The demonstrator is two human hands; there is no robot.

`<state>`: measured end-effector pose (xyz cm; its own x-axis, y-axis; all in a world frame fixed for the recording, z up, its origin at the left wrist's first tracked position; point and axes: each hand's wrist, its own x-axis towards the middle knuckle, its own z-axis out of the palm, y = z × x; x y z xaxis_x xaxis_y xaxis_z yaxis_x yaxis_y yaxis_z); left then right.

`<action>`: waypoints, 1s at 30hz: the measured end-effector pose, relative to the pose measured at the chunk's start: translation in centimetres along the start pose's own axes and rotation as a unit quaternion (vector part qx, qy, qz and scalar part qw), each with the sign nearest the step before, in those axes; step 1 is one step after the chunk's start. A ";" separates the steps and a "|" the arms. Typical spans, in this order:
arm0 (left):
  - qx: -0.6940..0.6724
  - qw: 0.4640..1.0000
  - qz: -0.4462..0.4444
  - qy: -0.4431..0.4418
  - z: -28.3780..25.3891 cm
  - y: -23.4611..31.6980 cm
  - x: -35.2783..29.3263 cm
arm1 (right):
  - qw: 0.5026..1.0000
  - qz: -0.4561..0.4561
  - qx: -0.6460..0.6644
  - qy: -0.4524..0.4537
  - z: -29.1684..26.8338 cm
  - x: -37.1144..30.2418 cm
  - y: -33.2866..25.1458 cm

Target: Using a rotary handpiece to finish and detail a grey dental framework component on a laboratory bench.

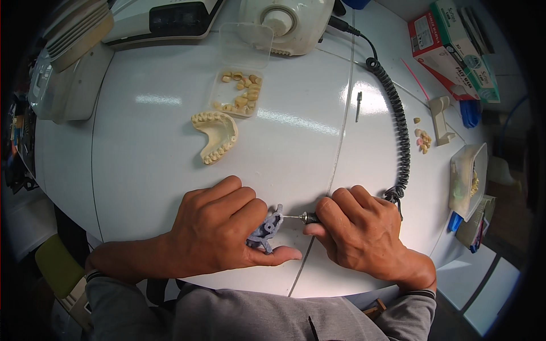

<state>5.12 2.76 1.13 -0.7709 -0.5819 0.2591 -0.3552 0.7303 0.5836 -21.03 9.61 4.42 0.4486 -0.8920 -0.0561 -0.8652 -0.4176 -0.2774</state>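
My left hand (222, 224) is closed around a small grey-blue piece (266, 230) with stubby arms, which looks like a dental casting or printed part. Its thumb stretches along the lower side of the piece. In my right hand (361, 230) is a dark rotary handpiece (310, 217), gripped near its metal nose. The thin bur (293, 216) points left, and its tip meets the right edge of the grey-blue piece. Beyond my left hand lies a cream dental arch model (219, 136), with teeth along its curve.
An open clear box (239, 94) holds several tooth crowns. A coiled black cord (398, 125) runs from the white control unit (287, 25) toward my right hand. A loose bur (359, 107), scattered crowns (424, 141), a plastic tub (467, 182) and mask boxes (452, 51) stand at right.
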 end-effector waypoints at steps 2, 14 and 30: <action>0.001 1.000 -0.004 0.001 -0.1 0.1 0.1 | 1.000 0.001 0.002 -0.003 0.0 0.0 0.0; 0.003 1.000 -0.004 0.005 0.0 0.1 0.0 | 1.000 -0.001 0.000 0.002 0.1 0.0 0.0; 0.003 1.000 -0.003 0.001 0.0 0.1 0.0 | 1.000 0.001 0.001 0.001 0.0 0.0 -0.1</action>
<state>5.12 2.82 1.20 -0.7672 -0.5875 0.2574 -0.3636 0.7289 0.5800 -20.97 9.63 4.43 0.4468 -0.8930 -0.0539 -0.8652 -0.4159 -0.2802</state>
